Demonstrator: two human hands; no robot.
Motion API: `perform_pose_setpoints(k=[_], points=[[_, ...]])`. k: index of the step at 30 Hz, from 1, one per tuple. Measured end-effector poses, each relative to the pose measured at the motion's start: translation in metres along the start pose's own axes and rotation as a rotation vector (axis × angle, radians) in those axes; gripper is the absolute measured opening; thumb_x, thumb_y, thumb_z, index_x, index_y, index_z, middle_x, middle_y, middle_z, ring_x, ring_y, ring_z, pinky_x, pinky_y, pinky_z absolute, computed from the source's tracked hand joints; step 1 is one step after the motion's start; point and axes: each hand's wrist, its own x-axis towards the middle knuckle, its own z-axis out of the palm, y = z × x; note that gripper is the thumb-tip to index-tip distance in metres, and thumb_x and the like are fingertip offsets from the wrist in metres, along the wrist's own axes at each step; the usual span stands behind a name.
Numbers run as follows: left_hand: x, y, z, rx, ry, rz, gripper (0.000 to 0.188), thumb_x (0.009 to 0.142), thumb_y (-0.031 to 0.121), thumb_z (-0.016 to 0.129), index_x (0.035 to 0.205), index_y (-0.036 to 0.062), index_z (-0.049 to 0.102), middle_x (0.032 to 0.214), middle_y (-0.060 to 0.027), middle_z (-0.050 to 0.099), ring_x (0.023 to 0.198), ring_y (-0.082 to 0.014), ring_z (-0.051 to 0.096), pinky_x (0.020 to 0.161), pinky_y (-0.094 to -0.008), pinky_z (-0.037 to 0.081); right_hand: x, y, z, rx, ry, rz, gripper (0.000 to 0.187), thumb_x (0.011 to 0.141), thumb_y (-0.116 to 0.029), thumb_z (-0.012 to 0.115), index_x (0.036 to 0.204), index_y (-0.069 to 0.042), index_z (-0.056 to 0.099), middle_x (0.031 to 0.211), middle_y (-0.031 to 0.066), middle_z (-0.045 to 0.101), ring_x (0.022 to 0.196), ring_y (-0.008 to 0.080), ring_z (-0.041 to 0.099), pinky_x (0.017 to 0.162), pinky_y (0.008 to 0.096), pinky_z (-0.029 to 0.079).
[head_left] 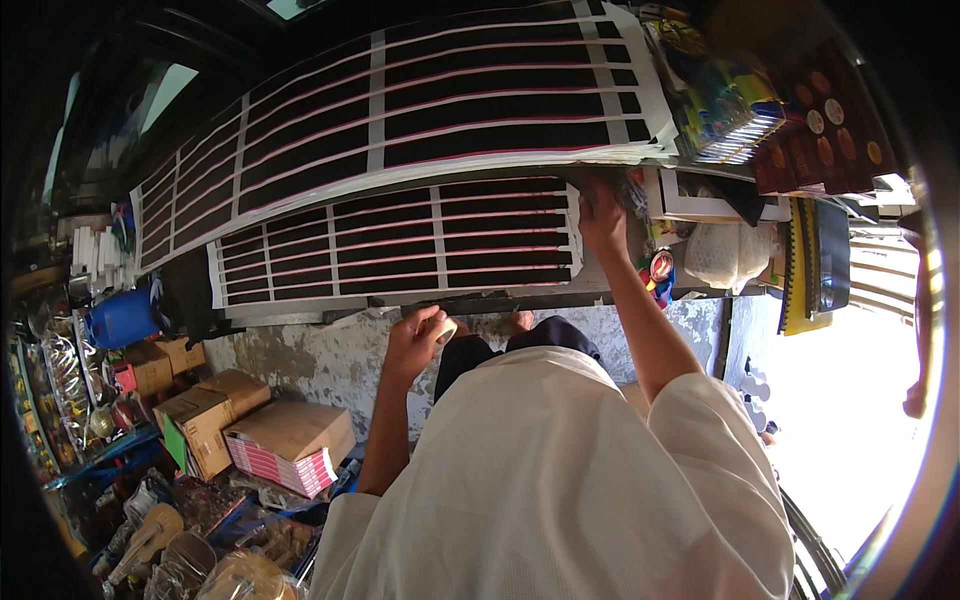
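Observation:
My left hand is closed around a small pale roll of tape, below the front edge of the counter. My right arm reaches forward, and the right hand is at the right end of a long black sheet with white and pink stripes. Its fingers are curled and partly in shadow; what they grip there is hidden. Beyond this sheet lies a larger stack of similar striped sheets, its white edges showing along the near side and right end.
Colourful packets and a bubble-wrapped bundle sit on the right, near a yellow spiral notebook. Cardboard boxes, a blue container and plastic-wrapped goods crowd the left. A bare foot shows under the counter.

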Motion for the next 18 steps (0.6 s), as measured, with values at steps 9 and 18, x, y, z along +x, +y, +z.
perform_pose_setpoints(k=[9, 18], points=[[-0.026, 0.060, 0.043, -0.289, -0.238, 0.279, 0.044, 0.111, 0.009, 0.073, 0.153, 0.0016, 0.063, 0.128, -0.0097, 0.080, 0.121, -0.0165, 0.074, 0.110, -0.0360, 0.056, -0.087, -0.106, -0.083, 0.639, -0.603, 0.299, 0.039, 0.100, -0.004, 0.078, 0.138, 0.001, 0.070, 0.122, 0.0154, 0.075, 0.104, 0.0224, 0.078, 0.087, 0.0356, 0.064], [-0.025, 0.071, 0.056, -0.200, -0.347, 0.365, 0.038, 0.109, 0.004, 0.073, 0.146, -0.0016, 0.064, 0.132, -0.0118, 0.078, 0.125, -0.0187, 0.073, 0.112, -0.0375, 0.055, -0.067, -0.131, -0.083, 0.810, -0.692, 0.616, 0.035, 0.108, -0.015, 0.077, 0.138, 0.002, 0.069, 0.116, 0.0117, 0.079, 0.114, 0.0206, 0.075, 0.099, 0.0341, 0.060]])
